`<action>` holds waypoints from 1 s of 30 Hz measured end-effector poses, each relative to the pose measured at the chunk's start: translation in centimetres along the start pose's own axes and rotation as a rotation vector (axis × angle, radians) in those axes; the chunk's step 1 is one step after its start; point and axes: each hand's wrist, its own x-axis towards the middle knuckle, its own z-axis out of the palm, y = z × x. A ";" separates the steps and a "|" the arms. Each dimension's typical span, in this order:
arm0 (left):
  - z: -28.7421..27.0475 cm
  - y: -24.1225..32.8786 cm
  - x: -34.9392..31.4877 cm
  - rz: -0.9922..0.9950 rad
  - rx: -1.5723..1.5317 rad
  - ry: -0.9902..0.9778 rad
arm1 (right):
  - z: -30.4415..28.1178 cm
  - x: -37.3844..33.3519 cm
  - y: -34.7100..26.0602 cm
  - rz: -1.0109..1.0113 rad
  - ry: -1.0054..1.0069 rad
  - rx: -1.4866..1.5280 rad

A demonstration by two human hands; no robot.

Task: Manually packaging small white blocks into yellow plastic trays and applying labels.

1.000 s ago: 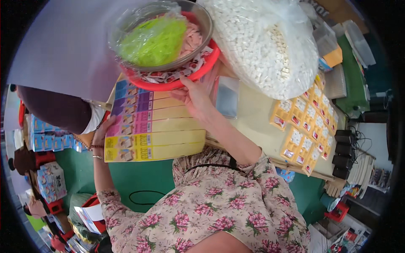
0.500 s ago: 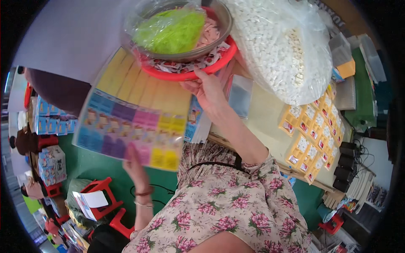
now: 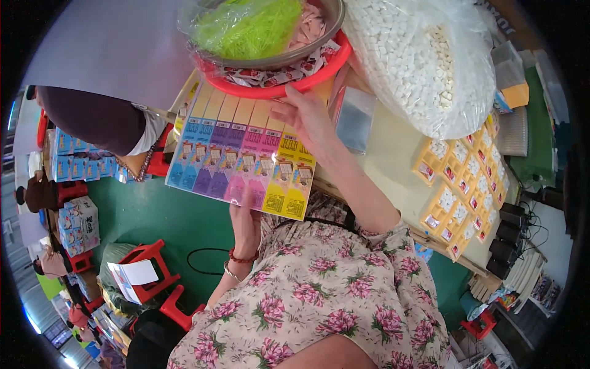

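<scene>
A glossy printed sheet [image 3: 246, 157], banded in blue, purple, pink and yellow, juts over the near table edge. Its far end runs under a red plastic basin [image 3: 273, 92]. My left hand [image 3: 246, 224] grips the near edge, fingers partly hidden behind the sheet. At the basin's front rim is my right hand [image 3: 310, 123], thumb against the rim and fingers curled below it. White-and-red packets fill the basin. On them rests a metal bowl [image 3: 335, 24] holding a clear bag of lime-green strips [image 3: 249, 27] and pink pieces [image 3: 309, 31].
A large clear bag of white cubes [image 3: 424, 67] lies right of the basin, beside clear plastic sleeves [image 3: 355, 120]. Yellow compartment trays [image 3: 452, 209] cover the table's right part. Red stools [image 3: 153, 267] stand on the green floor. A person in dark clothing [image 3: 89, 123] is at the left.
My left hand has moved right and slightly up, bringing the sheet's near edge rightward. The sheet now lies straighter. My right hand stays at the basin rim; the view has shifted a little.
</scene>
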 end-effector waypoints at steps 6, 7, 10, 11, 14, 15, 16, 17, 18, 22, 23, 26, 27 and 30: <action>1.0 1.2 -2.7 -0.430 0.342 -0.427 | -2.9 -7.0 -2.5 -0.092 -0.021 -0.553; 1.6 1.4 -3.0 -0.440 0.346 -0.429 | -2.8 -8.4 -2.9 -0.088 -0.011 -0.550; 2.4 1.5 -3.6 -0.375 0.339 -0.458 | -2.4 -11.7 -3.1 -0.300 -0.148 -1.123; 2.6 1.5 -3.7 -0.381 0.343 -0.463 | -2.5 -12.4 -2.7 -0.299 -0.138 -1.123; 3.1 1.8 -4.3 -0.260 0.320 -0.377 | -2.7 -13.9 -1.6 -0.575 -0.395 -1.269; 3.2 2.0 -4.5 -0.260 0.323 -0.372 | -2.8 -14.1 -1.3 -0.573 -0.397 -1.264; 3.3 2.2 -4.5 -0.209 0.347 -0.381 | -2.9 -14.2 -1.0 -0.590 -0.406 -1.249; 3.3 2.4 -4.5 -0.157 0.370 -0.390 | -3.0 -14.3 -0.8 -0.607 -0.417 -1.235; 3.5 2.5 -4.7 -0.156 0.371 -0.386 | -2.9 -14.3 -0.9 -0.607 -0.420 -1.232; 3.9 2.6 -4.9 -0.056 0.378 -0.378 | -2.7 -14.4 -1.8 -0.636 -0.458 -1.241; 3.9 2.7 -4.9 -0.025 0.407 -0.404 | -2.6 -14.4 -2.0 -0.654 -0.467 -1.244; 4.2 2.5 -4.7 0.045 0.392 -0.430 | -2.9 -14.5 -2.2 -0.662 -0.470 -1.237; 4.1 2.4 -4.7 0.044 0.392 -0.432 | -3.0 -14.6 -2.3 -0.662 -0.468 -1.239; 4.2 2.3 -4.6 0.075 0.385 -0.443 | -3.0 -14.9 -2.7 -0.692 -0.486 -1.279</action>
